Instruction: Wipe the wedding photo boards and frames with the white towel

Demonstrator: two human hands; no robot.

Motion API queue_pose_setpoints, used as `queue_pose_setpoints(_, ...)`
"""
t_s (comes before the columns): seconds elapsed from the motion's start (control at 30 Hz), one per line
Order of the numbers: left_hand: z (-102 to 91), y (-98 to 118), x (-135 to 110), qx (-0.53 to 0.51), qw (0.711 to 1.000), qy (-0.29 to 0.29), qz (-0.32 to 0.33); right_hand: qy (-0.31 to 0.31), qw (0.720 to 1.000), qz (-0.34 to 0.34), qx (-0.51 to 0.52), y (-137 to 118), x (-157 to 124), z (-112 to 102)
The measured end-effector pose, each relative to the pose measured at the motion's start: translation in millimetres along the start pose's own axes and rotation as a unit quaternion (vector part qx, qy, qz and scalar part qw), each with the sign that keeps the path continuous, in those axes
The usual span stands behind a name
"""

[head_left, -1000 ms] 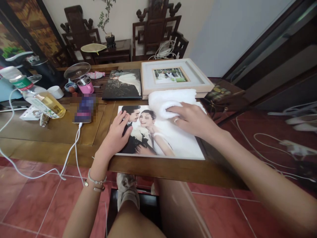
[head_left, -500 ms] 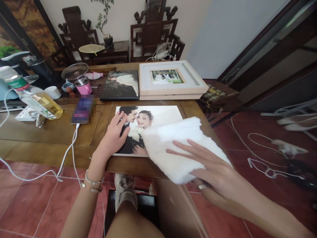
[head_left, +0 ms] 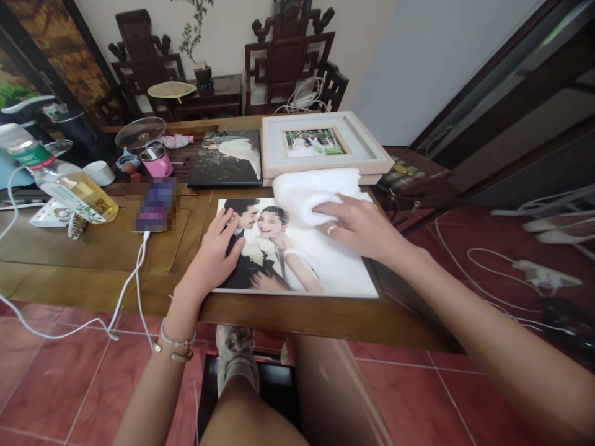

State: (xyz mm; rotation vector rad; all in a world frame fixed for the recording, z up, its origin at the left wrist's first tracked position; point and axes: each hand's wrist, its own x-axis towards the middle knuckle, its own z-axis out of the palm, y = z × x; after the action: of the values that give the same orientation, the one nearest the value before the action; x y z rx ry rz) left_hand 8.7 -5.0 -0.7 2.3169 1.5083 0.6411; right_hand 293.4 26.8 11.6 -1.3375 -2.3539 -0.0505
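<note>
A photo panel (head_left: 264, 254) showing two people lies flat near the table's front edge. My left hand (head_left: 216, 248) rests with fingers spread on its left side. My right hand (head_left: 356, 226) grips a fluffy white cloth (head_left: 320, 186), bunched under the fingers at the panel's upper right. The cloth covers that corner, and its far part reaches up to the front of a light wooden picture frame (head_left: 274, 145). A dark photo panel (head_left: 227, 164) lies to the left of the frame.
On the table's left stand a bottle of yellow drink (head_left: 74, 186), a pink mug (head_left: 155, 162), a white cup (head_left: 99, 173) and a phone (head_left: 155, 207) on a white cable (head_left: 132, 275). The wooden table (head_left: 279, 313) ends just before my knees.
My right hand has moved the cloth up and away from me, from the panel's lower right to its upper right, uncovering the lower right part. My left hand has stayed in place.
</note>
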Motion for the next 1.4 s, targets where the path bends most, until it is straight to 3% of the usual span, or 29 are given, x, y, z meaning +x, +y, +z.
queue_pose_setpoints(0.2, 2.2, 0.3, 2.3, -0.004, 1.0, 0.0, -0.007, 0.013, 1.0, -0.004, 0.018, -8.2, -4.0, 0.1)
queue_pose_setpoints(0.57, 1.0, -6.7, 18.2, -0.005, 1.0, -0.003, -0.012, -0.005, 0.988, -0.123, 0.095, -51.8, -78.8, -27.3)
queue_pose_setpoints(0.7, -0.6, -8.0, 15.2, -0.007, 1.0, -0.001, -0.013, -0.008, 0.989, -0.109, 0.098, -41.8, -72.5, -27.4)
queue_pose_setpoints(0.9, -2.6, -3.4, 4.7, -0.005, 1.0, -0.001, -0.008, 0.006, 0.996, -0.083, 0.045, -18.0, -29.3, -10.9)
queue_pose_setpoints(1.1, -0.3, 1.2, -0.9, -0.001, 1.0, 0.004, -0.003, 0.01, 0.999, -0.038, 0.012, -14.6, 0.6, -2.0)
queue_pose_setpoints(1.23, 2.4, 0.8, 2.7, -0.004, 1.0, 0.006, -0.004, 0.022, 0.998, -0.05, 0.01, -20.5, -11.4, -2.5)
queue_pose_setpoints(1.4, 4.3, -1.5, 13.6, -0.001, 1.0, 0.003, -0.009, 0.033, 0.993, -0.107, 0.023, -38.0, -51.2, -10.7)
